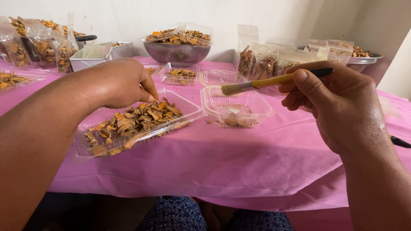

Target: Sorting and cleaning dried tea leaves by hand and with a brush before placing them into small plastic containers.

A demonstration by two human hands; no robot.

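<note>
My left hand [122, 82] hovers over a clear plastic tray [192, 112] full of orange-brown dried slices [132, 119], its fingertips pinching at a slice near the tray's far end. My right hand [338, 105] holds a small brush [265, 82] with a yellow wooden handle and black end, bristles pointing left above a clear plastic clamshell box [257, 112]. That box holds a few slices at its bottom. Its open lid [220, 78] lies behind it.
A pink cloth [239, 158] covers the table. At the back stand a metal colander [177, 52] with filled boxes on top, clear bags of slices [263, 64], more bags at left [43, 47], a metal tin [92, 57] and another small box [182, 73].
</note>
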